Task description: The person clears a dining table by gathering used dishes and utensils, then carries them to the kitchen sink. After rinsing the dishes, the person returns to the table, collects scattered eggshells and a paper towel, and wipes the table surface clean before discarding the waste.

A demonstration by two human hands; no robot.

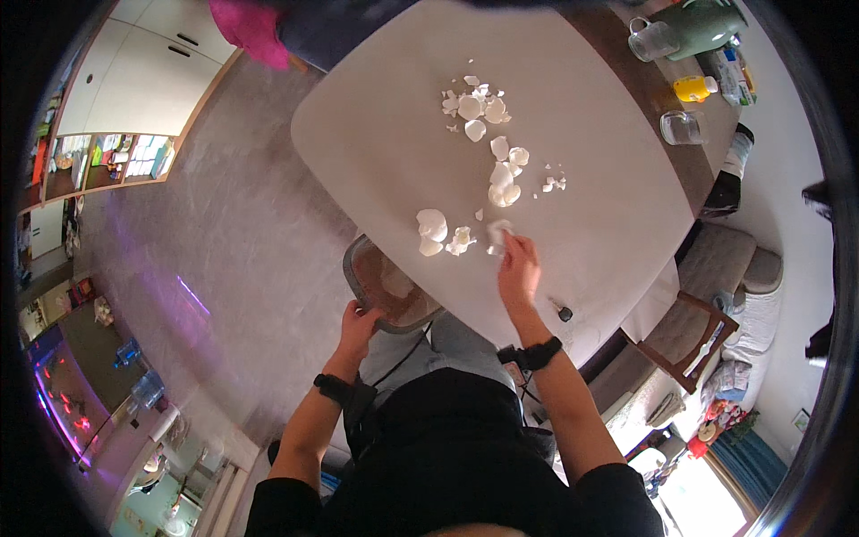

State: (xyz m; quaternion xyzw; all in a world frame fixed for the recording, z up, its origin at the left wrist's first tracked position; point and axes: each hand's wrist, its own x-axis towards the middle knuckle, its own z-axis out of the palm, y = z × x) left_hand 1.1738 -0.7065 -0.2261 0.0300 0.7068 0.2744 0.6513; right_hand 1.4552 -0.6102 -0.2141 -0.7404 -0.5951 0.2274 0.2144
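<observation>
White eggshell pieces lie in several groups on the pale tabletop (pixel 376 134): a far cluster (pixel 472 107), a stacked row of halves (pixel 502 182), small fragments (pixel 554 183), and larger shells (pixel 431 228) near the left edge. My right hand (pixel 520 268) has its fingertips on a blurred piece of eggshell (pixel 497 235) over the table, right of a crumpled shell (pixel 460 241). Below the table edge, my left hand (pixel 359 327) grips the rim of a grey-edged container (pixel 389 288) with a brownish inside, partly hidden under the tabletop.
A small black object (pixel 565 314) lies near the table's right side. On a side surface stand a glass mug (pixel 683 127), a yellow bottle (pixel 694 88) and a green jug (pixel 704 28). A wooden chair (pixel 691 342) is at the right.
</observation>
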